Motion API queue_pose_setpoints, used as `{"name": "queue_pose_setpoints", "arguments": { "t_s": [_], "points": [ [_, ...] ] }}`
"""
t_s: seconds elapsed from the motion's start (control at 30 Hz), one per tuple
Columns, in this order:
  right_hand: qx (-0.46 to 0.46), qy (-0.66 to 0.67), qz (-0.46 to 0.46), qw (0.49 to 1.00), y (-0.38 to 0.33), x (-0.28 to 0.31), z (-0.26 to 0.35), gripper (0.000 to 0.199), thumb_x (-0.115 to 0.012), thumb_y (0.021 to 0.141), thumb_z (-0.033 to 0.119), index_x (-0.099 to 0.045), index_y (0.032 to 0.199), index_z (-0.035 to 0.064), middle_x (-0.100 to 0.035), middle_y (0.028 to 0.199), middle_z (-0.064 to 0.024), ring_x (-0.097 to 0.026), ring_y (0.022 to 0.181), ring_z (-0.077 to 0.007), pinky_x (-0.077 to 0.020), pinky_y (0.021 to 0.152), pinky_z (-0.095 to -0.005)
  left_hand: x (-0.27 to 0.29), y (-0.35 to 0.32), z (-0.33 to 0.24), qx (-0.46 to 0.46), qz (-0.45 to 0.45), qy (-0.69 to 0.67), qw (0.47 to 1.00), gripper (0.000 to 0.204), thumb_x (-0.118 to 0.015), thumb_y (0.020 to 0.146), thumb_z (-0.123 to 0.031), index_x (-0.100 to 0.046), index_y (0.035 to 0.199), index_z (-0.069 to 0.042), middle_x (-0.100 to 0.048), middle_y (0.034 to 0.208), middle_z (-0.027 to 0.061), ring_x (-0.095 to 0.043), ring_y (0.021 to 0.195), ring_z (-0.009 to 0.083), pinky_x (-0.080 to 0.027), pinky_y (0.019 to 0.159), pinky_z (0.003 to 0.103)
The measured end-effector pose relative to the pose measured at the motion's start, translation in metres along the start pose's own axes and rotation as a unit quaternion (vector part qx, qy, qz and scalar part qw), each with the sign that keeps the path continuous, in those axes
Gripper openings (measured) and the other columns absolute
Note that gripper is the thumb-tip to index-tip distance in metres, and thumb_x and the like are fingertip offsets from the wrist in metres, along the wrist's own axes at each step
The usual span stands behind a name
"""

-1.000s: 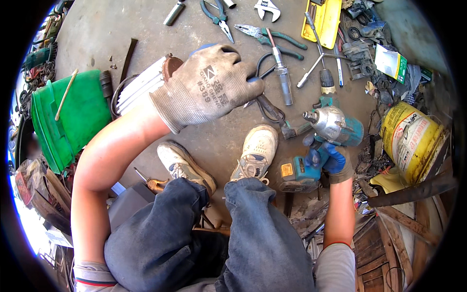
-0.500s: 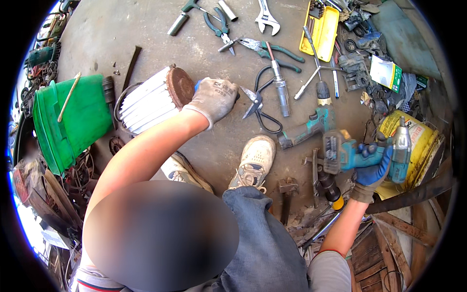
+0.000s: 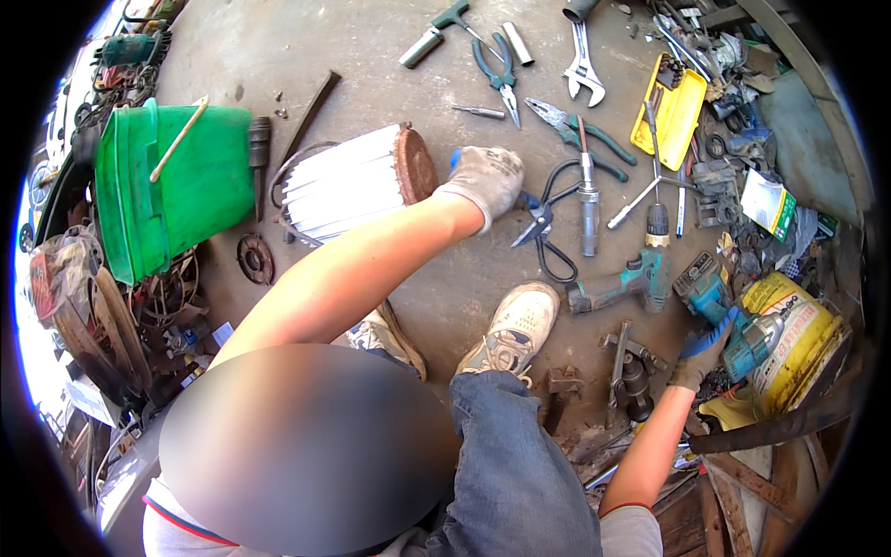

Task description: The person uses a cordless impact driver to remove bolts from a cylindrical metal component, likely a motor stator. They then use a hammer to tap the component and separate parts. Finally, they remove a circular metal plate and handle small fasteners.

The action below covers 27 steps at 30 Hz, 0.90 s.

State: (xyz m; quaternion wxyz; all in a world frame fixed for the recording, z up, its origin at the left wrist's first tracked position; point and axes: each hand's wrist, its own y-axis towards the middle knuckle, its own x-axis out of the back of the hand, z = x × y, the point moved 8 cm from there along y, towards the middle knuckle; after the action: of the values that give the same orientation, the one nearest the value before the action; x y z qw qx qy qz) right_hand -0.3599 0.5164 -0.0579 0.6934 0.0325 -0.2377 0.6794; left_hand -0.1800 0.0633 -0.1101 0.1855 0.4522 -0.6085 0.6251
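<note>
Gripping the teal impact wrench (image 3: pixel 742 353), my right hand (image 3: pixel 703 355) sits between its far battery (image 3: pixel 698 277) and its head (image 3: pixel 767 332) at right, near the yellow bucket (image 3: pixel 800 327). My left hand (image 3: pixel 487 181) curls left of the scissors (image 3: pixel 540 219); I cannot tell whether it holds anything.

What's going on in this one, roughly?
A person in work gloves has both hands out over a tool-strewn floor. The gloved right hand grips a teal cordless impact wrench, seen against a yellow bucket. The gloved left hand is closed between a white pleated filter and a pair of scissors; whether it holds anything is hidden. A teal cordless drill and an adjustable wrench lie on the floor, in neither hand.
</note>
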Motion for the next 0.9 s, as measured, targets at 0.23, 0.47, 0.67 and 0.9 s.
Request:
{"name": "queue_pose_setpoints", "arguments": {
  "t_s": [0.23, 0.47, 0.67, 0.9],
  "points": [
    [-0.146, -0.245, 0.079, 0.955, -0.205, 0.048, -0.04, 0.027, -0.061, 0.103, 0.025, -0.064, 0.106, -0.0022, -0.064, 0.091, -0.0037, -0.058, 0.081, -0.0145, -0.0492, 0.079, -0.0286, 0.103, -0.128, 0.083, -0.03, -0.237, -0.258, 0.936, 0.059, -0.084, 0.08, -0.038, -0.065, 0.127, -0.007, -0.066, 0.124, 0.016, -0.058, 0.125, 0.0347, -0.044, 0.111, 0.048],
    [-0.223, -0.39, 0.23, 0.864, -0.295, 0.011, -0.081, 0.03, -0.07, 0.09, 0.023, -0.064, 0.106, -0.0025, -0.066, 0.092, -0.0092, -0.061, 0.082, -0.0232, -0.0509, 0.079, -0.0364, 0.039, -0.154, 0.153, 0.045, -0.174, -0.095, 0.979, 0.12, -0.087, 0.056, -0.067, -0.041, 0.152, -0.01, -0.047, 0.147, 0.0233, -0.043, 0.137, 0.0474, -0.03, 0.119, 0.056],
    [-0.188, -0.508, 0.252, 0.802, -0.279, 0.008, -0.059, 0.038, -0.078, 0.08, 0.022, -0.064, 0.105, -0.0028, -0.067, 0.093, -0.0138, -0.064, 0.082, -0.0306, -0.0524, 0.08, -0.0432, 0.026, -0.173, 0.117, 0.071, -0.19, -0.07, 0.977, 0.123, -0.091, 0.053, -0.06, -0.04, 0.15, -0.004, -0.046, 0.144, 0.0266, -0.046, 0.133, 0.0464, -0.036, 0.112, 0.055],
    [-0.128, -0.272, 0.326, 0.896, -0.239, -0.101, 0.06, 0.038, -0.077, 0.083, 0.019, -0.06, 0.112, -0.0006, -0.063, 0.083, -0.0078, -0.064, 0.067, -0.0202, -0.0547, 0.061, -0.0343, 0.006, -0.197, 0.093, 0.074, -0.244, -0.091, 0.963, 0.113, -0.091, 0.056, -0.053, -0.044, 0.149, -0.011, -0.042, 0.15, 0.0231, -0.038, 0.141, 0.0457, -0.027, 0.118, 0.059]
  ]
}}
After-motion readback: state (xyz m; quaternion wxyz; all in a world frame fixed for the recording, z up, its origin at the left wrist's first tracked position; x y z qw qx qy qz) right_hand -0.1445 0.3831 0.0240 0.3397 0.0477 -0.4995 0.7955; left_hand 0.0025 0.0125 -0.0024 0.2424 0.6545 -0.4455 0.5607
